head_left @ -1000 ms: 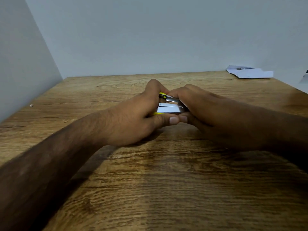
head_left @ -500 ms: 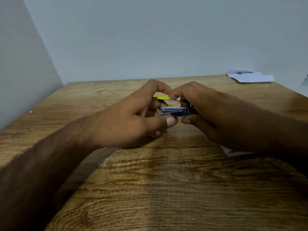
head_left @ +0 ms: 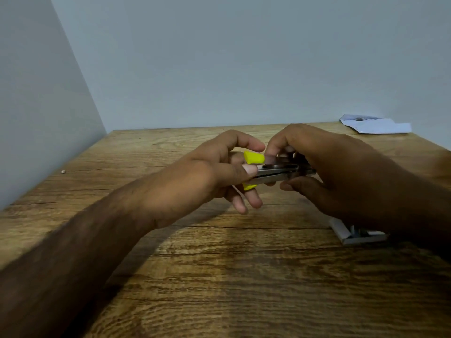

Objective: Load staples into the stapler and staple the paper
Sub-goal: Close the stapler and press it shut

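Looking down on a big brown wooden worktop [head_left: 219,289], filling the whole lower half of the frame. Reaching in from the lower left with the left hand [head_left: 207,172], holding the stapler [head_left: 280,170] up off the wood in the middle of the frame. Pinching its left end with the left fingers [head_left: 246,142]: pointer finger curling over the yellow tip, thumb pressing on the shiny metal side, the other fingers hanging spread out below. Coming in from the right with the right hand [head_left: 341,176], gripping the right end of the stapler, its fingers [head_left: 275,145] curling down onto the top and the thumb tucking in under it. Holding the stapler flat, running left to right, with a thin dark gap showing between its metal parts. Seeing a white paper [head_left: 375,124] lying at the far edge, in the upper right of the frame. Half hiding a small white box [head_left: 351,234] under the right wrist, at the lower right, resting on the wood. Spotting a tiny pale speck [head_left: 63,171] near the left edge.
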A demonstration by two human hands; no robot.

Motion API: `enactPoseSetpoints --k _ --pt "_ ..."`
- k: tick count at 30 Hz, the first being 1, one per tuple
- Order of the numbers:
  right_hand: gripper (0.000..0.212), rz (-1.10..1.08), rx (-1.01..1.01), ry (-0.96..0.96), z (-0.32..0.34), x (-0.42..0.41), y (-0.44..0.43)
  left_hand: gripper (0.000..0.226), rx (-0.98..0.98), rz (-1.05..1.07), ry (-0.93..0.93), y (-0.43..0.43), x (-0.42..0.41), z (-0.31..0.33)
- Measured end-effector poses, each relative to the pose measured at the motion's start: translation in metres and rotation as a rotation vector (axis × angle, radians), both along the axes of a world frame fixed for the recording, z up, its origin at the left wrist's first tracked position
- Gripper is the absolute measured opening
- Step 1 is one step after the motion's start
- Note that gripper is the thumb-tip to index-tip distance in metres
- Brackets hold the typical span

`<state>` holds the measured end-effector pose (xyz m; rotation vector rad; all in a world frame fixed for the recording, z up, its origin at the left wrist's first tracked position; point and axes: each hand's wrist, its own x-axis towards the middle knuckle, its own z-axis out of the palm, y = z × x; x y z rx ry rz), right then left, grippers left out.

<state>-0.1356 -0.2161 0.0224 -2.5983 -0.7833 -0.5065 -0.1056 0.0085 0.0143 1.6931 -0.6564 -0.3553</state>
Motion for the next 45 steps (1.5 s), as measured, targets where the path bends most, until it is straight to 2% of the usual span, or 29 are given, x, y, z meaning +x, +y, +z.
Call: enactPoseSetpoints --k 5,8,15,22,28,39,42,45 --pt "0.049 0.023 -0.007 -0.010 0.001 0.000 0.001 0.036 -0.092 0.034 0.109 -0.009 0.000 -0.007" --pt "0.039 0.043 -0.005 -0.024 0.001 0.000 0.000 0.039 -0.122 0.009 0.151 -0.008 -0.002 -0.007" --pt "0.042 0.032 -0.014 -0.051 -0.001 0.005 -0.002 0.046 -0.096 -0.013 0.156 -0.008 -0.004 -0.001" --pt "0.042 0.053 0.007 -0.016 0.001 0.003 -0.004 0.043 -0.077 -0.037 0.168 -0.004 -0.002 0.000" --pt "0.035 0.067 0.032 0.023 0.005 0.000 -0.003 0.042 -0.134 -0.047 0.244 -0.005 0.001 -0.001" --pt "0.039 0.092 0.059 0.068 0.005 -0.001 -0.002 0.041 -0.160 -0.110 0.302 -0.004 0.003 -0.006" --pt "0.041 0.107 0.090 0.086 0.005 -0.002 -0.002 0.045 -0.134 -0.144 0.324 0.001 0.006 -0.002" --pt "0.035 0.159 0.160 0.158 0.008 -0.003 0.000 0.048 -0.037 -0.138 0.265 0.014 0.010 0.008"
